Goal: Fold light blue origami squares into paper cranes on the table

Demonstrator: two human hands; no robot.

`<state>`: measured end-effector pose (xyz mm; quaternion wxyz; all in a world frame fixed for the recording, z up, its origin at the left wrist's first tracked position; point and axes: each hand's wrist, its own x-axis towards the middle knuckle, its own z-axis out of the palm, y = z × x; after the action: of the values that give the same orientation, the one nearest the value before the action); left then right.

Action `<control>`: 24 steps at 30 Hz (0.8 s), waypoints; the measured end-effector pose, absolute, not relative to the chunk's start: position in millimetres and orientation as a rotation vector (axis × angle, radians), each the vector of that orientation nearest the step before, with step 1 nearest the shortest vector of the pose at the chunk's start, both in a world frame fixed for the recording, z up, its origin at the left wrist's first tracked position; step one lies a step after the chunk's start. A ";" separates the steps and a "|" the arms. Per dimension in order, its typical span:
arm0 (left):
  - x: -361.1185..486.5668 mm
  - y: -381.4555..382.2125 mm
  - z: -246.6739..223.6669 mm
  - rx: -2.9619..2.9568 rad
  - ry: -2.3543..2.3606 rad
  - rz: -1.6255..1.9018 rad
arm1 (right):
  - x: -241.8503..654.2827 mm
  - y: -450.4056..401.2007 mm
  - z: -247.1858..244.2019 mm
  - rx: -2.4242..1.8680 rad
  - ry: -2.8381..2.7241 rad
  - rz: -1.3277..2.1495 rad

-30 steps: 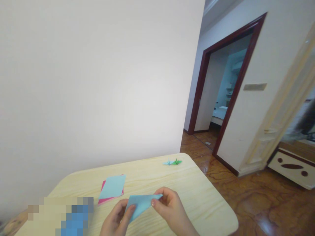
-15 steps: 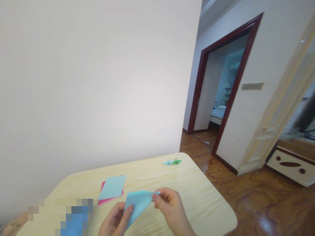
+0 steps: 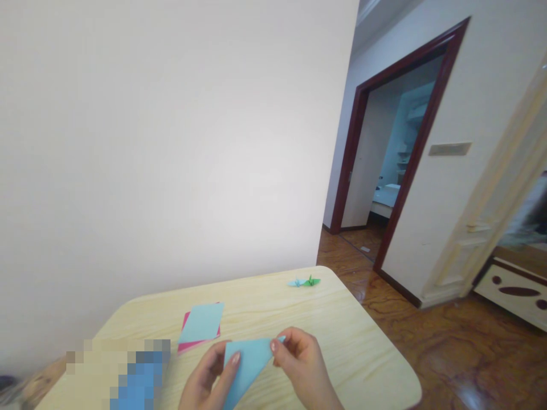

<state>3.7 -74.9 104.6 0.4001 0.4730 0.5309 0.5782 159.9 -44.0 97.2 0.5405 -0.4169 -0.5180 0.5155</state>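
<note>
Pinched by the left hand (image 3: 208, 380) and right hand (image 3: 302, 360), a light-blue folded paper triangle (image 3: 252, 360) now shows more face, likely mid-adjustment.

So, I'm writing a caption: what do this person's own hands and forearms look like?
The left hand and the right hand are both bare, with no gloves and no rings in view. No sleeve, watch or bracelet shows before the picture's lower edge cuts off the view. Thumbnails show; whether they are polished is unclear.

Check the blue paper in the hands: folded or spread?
Folded: the held blue paper shows a triangle-like outline, unlike the four-sided blue sheet on the table.
</note>
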 end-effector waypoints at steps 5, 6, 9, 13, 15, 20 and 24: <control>-9.2 -70.3 100.7 1.291 1.413 1.389 | 160.2 -46.5 95.7 -1.002 -1.240 1.213; -10.6 -70.3 100.1 1.282 1.415 1.388 | 160.5 -46.7 95.3 -1.005 -1.245 1.212; -12.1 -71.5 100.1 1.261 1.422 1.391 | 161.5 -46.6 93.9 -0.999 -1.265 1.211; -11.7 -72.9 102.6 1.276 1.427 1.398 | 161.4 -45.1 94.6 -0.979 -1.258 1.223; -11.5 -73.1 104.0 1.281 1.432 1.400 | 160.8 -44.3 96.3 -0.977 -1.251 1.226; -11.9 -74.0 106.6 1.259 1.420 1.374 | 159.9 -43.8 99.5 -0.966 -1.244 1.215; -12.8 -74.3 106.0 1.235 1.415 1.380 | 159.8 -44.4 100.9 -0.970 -1.232 1.195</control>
<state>-12.8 -74.3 106.0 0.3945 0.4870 0.5578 0.5442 159.8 -44.4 100.9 0.5522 -0.4100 -0.5209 0.5055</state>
